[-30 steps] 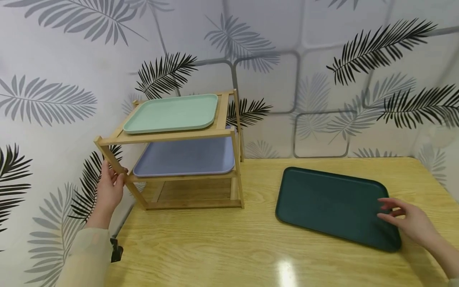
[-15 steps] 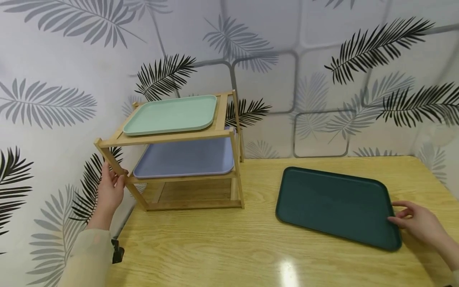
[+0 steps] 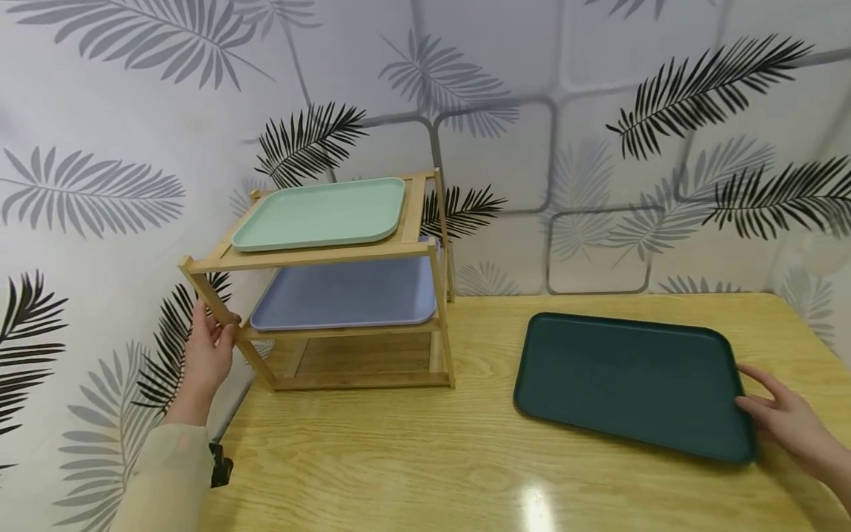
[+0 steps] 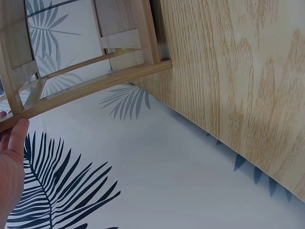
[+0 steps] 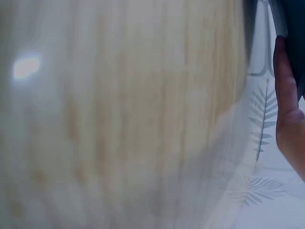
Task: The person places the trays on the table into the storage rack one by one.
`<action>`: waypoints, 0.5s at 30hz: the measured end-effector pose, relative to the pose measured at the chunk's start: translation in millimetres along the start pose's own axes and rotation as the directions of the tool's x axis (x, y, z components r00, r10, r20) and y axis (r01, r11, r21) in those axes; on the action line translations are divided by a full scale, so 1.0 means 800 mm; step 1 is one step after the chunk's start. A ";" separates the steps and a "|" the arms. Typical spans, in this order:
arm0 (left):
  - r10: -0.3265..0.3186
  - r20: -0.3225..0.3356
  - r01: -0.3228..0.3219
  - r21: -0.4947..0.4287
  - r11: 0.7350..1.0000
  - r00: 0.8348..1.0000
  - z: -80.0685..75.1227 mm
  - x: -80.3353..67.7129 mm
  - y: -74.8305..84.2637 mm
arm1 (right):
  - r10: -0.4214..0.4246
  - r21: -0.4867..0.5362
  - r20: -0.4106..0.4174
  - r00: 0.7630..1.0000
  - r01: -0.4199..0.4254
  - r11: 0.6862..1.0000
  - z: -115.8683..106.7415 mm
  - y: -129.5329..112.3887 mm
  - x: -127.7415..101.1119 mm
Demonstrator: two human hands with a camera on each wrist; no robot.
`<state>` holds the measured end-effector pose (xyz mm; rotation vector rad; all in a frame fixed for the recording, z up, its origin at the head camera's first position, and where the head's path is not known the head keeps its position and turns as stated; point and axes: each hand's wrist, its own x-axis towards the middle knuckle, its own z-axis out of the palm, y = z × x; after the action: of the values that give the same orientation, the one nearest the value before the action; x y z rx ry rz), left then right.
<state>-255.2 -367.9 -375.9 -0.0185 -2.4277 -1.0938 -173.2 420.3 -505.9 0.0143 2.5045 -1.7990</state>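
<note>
My left hand (image 3: 207, 358) grips the left front leg of a two-tier wooden rack (image 3: 312, 258), where the middle rail joins it. In the left wrist view, the fingers (image 4: 18, 136) touch the rack's leg (image 4: 90, 88). A mint green tray (image 3: 322, 213) lies on the rack's top tier and a lavender tray (image 3: 349, 294) on the tier below. On the right of the table, my right hand (image 3: 787, 421) pinches the right short edge of a dark green tray (image 3: 628, 384). The right wrist view shows that hand (image 5: 289, 109) along the tray's edge (image 5: 280, 21).
The rack stands at the back left of the wooden table (image 3: 399, 458), close to the leaf-patterned wall (image 3: 492, 66). A small black object (image 3: 221, 465) shows beside the left sleeve (image 3: 166, 473). The table's right edge runs near the right hand.
The right hand has moved from over the dark green tray to its right edge and taken hold. That end of the tray has shifted slightly to the right. The left hand stays on the rack.
</note>
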 end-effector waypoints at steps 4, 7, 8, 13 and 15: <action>0.013 -0.003 -0.013 0.005 1.000 1.000 0.000 0.003 0.000 | 0.038 0.331 0.095 0.995 -0.067 0.941 -0.001 0.000 -0.009; 0.016 -0.001 -0.016 0.002 1.000 1.000 0.000 0.004 0.001 | 0.067 0.391 0.125 0.990 -0.111 0.914 0.001 -0.005 -0.016; 0.017 0.002 -0.017 -0.002 1.000 1.000 0.000 0.005 0.000 | 0.080 0.387 0.127 0.989 -0.124 0.914 0.002 -0.008 -0.019; 0.017 0.007 -0.016 -0.011 1.000 1.000 0.001 0.007 -0.001 | 0.132 0.327 0.136 0.982 -0.170 0.929 0.010 -0.023 -0.032; 0.013 0.005 -0.013 -0.007 1.000 1.000 0.001 0.008 -0.003 | 0.131 0.308 0.152 0.980 -0.173 0.936 0.015 -0.029 -0.037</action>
<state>-262.0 -370.0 -375.0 -0.0391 -2.4249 -1.0976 -144.0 402.6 -485.8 0.1007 2.0402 -2.0452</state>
